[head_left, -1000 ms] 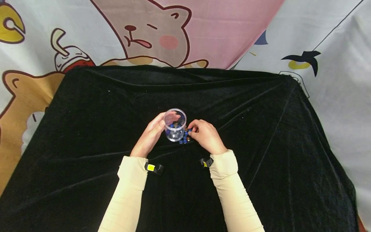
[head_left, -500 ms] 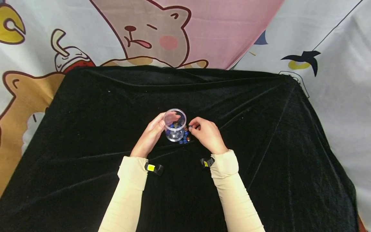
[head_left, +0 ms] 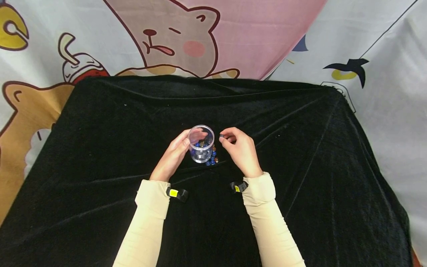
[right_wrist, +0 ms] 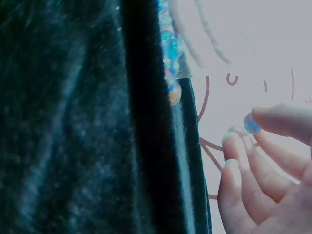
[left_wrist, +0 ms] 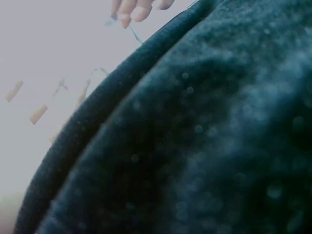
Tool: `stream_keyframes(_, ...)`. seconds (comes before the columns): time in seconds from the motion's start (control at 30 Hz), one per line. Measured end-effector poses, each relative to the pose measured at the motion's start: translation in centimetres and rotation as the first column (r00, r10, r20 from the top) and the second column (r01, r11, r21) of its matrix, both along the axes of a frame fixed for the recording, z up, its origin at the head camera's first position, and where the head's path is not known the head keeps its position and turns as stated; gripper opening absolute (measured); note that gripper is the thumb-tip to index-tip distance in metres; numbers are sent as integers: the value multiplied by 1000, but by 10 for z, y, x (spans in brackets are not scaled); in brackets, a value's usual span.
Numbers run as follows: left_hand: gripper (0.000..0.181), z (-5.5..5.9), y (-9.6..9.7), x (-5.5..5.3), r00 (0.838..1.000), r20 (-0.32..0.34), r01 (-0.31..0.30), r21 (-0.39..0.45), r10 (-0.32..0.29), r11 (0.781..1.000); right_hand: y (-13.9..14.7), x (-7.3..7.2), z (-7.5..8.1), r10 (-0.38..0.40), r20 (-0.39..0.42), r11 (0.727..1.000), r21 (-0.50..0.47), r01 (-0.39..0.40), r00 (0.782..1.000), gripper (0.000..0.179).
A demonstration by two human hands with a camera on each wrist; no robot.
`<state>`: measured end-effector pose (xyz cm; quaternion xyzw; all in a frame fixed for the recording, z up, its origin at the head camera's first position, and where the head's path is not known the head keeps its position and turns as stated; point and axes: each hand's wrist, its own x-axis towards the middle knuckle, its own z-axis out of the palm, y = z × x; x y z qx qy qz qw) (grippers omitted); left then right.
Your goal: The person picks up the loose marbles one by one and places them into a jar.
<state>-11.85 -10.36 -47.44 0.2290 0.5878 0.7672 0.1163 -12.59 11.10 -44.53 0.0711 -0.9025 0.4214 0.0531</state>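
A clear plastic jar (head_left: 201, 155) stands on the black cloth, with several blue and amber marbles inside. Against its left side my left hand (head_left: 173, 152) holds it, thumb in front and fingers behind. In the left wrist view only some fingertips (left_wrist: 141, 9) show at the top. My right hand (head_left: 241, 150) is raised to the right of the jar and pinches a blue marble (right_wrist: 251, 124) between thumb and finger. Several loose blue and amber marbles (head_left: 212, 158) lie on the cloth along the jar's right side.
Black velvet cloth (head_left: 133, 148) with folds covers the table. Behind it hangs a printed curtain (head_left: 267, 33) with cartoon animals. A black strap (head_left: 238, 187) with a yellow label is on each wrist.
My right hand has picked a blue marble out of the loose group and lifted it away, up and slightly right. My left hand and the jar have stayed put.
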Motion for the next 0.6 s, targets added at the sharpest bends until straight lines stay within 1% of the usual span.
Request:
stream_keyframes(0.1, 49, -5, 0, -3, 1000, 9, -4, -5, 4, 1000, -1, 0, 2, -3, -18, 999, -36, 2, 1000, 16)
stream_keyframes(0.2, 49, -4, 0, -2, 1000, 8, -7, -15, 7, 1000, -1, 1, 3, 5, -27, 999, -51, -6, 1000, 18)
stream_keyframes(0.3, 43, 3, 0, 1, 1000, -8, 1, -14, -1, 1000, -2, 1, 4, 16, -41, 997, -69, -19, 999, 19)
stream_keyframes(0.43, 39, 12, 0, 5, 1000, -26, 17, 3, -17, 1000, -4, 1, 7, 14, -83, 994, -107, -23, 996, 18)
stream_keyframes(0.57, 39, 12, 0, 5, 1000, -25, 15, 2, -15, 1000, -7, 3, 14, -4, -118, 986, -165, -16, 993, 16)
stream_keyframes(0.6, 40, 9, 0, 4, 1000, -20, 10, -1, -10, 1000, -8, 4, 16, -8, -122, 984, -179, -14, 993, 16)
